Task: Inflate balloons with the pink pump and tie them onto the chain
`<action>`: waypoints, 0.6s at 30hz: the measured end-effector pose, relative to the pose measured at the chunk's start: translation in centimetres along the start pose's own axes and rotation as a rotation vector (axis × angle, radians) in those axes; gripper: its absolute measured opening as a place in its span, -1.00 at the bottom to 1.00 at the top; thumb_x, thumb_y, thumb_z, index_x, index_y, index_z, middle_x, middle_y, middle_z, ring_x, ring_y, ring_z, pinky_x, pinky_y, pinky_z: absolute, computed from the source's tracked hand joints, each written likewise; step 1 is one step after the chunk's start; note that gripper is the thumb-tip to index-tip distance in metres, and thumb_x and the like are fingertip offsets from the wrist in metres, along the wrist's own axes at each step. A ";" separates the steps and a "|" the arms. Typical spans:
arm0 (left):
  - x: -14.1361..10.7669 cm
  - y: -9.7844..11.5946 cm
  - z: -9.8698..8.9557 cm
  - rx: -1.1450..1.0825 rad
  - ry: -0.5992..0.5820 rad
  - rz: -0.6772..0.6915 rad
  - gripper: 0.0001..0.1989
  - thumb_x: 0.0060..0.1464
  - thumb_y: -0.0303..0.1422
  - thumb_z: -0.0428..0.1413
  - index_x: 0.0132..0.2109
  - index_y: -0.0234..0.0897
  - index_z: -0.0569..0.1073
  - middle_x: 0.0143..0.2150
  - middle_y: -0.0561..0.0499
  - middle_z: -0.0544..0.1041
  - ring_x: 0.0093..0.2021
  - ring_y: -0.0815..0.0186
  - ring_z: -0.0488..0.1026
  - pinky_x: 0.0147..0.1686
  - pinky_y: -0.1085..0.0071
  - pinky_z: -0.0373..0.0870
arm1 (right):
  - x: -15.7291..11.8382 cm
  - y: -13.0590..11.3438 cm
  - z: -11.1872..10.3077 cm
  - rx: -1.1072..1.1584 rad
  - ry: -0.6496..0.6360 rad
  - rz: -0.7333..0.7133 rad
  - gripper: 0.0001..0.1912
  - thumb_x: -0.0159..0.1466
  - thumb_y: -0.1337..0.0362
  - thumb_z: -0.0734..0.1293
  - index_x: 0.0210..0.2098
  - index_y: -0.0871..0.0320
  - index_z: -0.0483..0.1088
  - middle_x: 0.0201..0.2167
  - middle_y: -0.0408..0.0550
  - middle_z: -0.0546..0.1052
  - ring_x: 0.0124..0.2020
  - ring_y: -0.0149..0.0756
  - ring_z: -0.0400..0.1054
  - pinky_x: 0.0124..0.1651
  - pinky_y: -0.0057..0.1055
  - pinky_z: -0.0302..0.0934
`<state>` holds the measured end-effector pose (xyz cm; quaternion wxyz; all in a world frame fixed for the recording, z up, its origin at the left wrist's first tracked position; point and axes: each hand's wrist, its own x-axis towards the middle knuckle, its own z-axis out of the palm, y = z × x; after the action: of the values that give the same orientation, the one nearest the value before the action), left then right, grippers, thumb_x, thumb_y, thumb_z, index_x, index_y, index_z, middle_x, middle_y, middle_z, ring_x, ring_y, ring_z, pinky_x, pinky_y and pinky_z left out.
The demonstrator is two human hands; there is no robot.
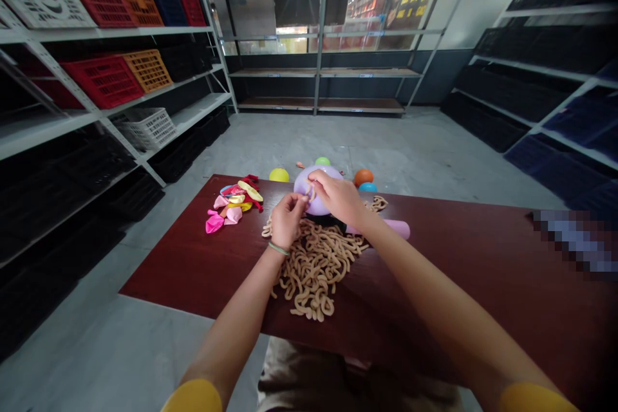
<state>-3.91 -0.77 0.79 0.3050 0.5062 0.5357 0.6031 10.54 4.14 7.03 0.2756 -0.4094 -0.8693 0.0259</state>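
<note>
An inflated lilac balloon (324,205) rests near the table's far edge. At its near left side, my left hand (288,215) has thumb and fingers pinched together on a tan string. My right hand (338,196) reaches over the front of the balloon, its fingers closed by a short bit of the same tan string. Below both hands lies a tangled heap of thick tan string (316,267). A pink cylinder (396,229) lies partly behind my right forearm, beside a black object whose shape is mostly hidden.
Uninflated balloons (234,206) are piled at the left of the dark red table (454,257). Yellow (279,175), green (322,161), orange (364,176) and blue (367,187) balloons show beyond the far edge. Shelves with crates stand left and right.
</note>
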 end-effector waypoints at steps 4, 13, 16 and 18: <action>0.5 -0.4 -0.1 -0.172 -0.060 -0.128 -0.67 0.07 -0.09 0.17 -0.34 -0.31 0.46 -0.49 0.07 0.48 -0.54 0.45 0.34 -0.49 0.52 0.27 | -0.3 0.3 0.0 0.038 -0.014 -0.043 -0.72 0.43 0.23 0.05 -0.05 0.12 0.34 -0.27 -0.06 0.56 -0.32 -0.30 0.39 -0.35 -0.41 0.01; 0.5 -0.1 -0.3 -0.310 -0.258 -0.204 -0.64 0.04 -0.19 0.21 -0.05 -0.25 0.43 -0.52 0.11 0.49 -0.57 0.45 0.37 -0.51 0.55 0.32 | -0.9 1.1 0.7 0.210 -0.011 0.039 -0.73 0.43 0.19 0.06 -0.04 0.07 0.33 -0.28 -0.07 0.56 -0.33 -0.28 0.42 -0.32 -0.38 0.12; 0.6 0.1 -0.5 -0.275 -0.309 -0.209 -0.59 0.04 -0.19 0.21 0.01 -0.27 0.47 -0.51 0.10 0.49 -0.55 0.44 0.39 -0.50 0.53 0.36 | -0.9 1.4 0.6 0.247 -0.009 0.015 -0.74 0.42 0.19 0.08 -0.04 0.05 0.34 -0.24 -0.08 0.56 -0.29 -0.28 0.43 -0.27 -0.36 0.17; 0.8 0.1 -0.7 -0.260 -0.327 -0.217 -0.60 0.02 -0.18 0.22 -0.03 -0.30 0.49 -0.50 0.09 0.49 -0.53 0.43 0.40 -0.50 0.52 0.38 | -0.9 1.6 0.5 0.283 -0.024 -0.019 -0.75 0.42 0.22 0.09 -0.05 0.05 0.34 -0.20 -0.08 0.56 -0.25 -0.28 0.43 -0.23 -0.36 0.19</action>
<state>-4.75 -0.30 1.12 0.5135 0.4931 0.4484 0.5405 11.85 4.59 5.74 0.3206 -0.3580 -0.8640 0.1503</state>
